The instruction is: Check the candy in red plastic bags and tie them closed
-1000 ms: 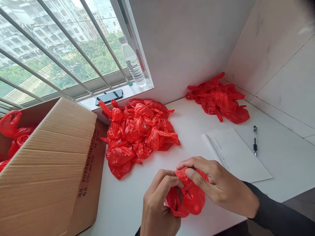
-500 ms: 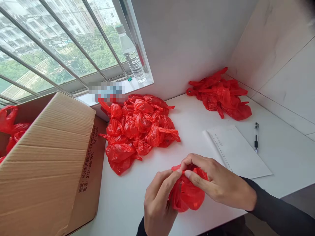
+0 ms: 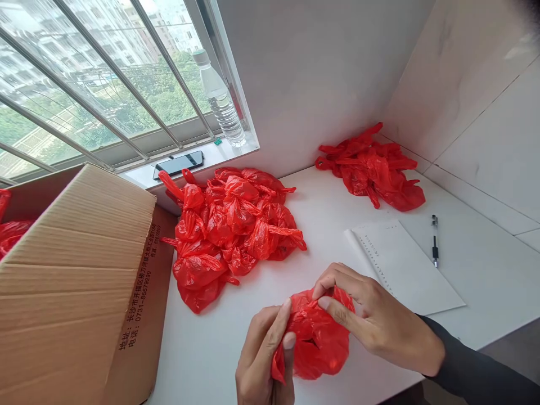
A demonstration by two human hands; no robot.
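Observation:
Low over the white table, a crumpled red plastic bag (image 3: 323,337) is held between both hands. On its left side my left hand (image 3: 265,354) is closed, with a fold of the red plastic between thumb and fingers. My right hand (image 3: 371,318) pinches the bag's upper edge between thumb and forefinger. A small dark gap shows in the middle of the bag; what lies inside is hidden. Beyond my hands, a pile of knotted red bags (image 3: 236,219) rests near the window wall.
A cardboard box (image 3: 80,270) with red bags inside stands at left. More red bags (image 3: 375,169) lie in the far corner. A notebook (image 3: 409,270) and a pen (image 3: 435,242) are at right. On the sill are a water bottle (image 3: 223,104) and a phone (image 3: 179,164).
My left hand has moved left and slightly down, away from my right fingertips, drawing some plastic with it. The bag has spread wider, and the view has shifted slightly.

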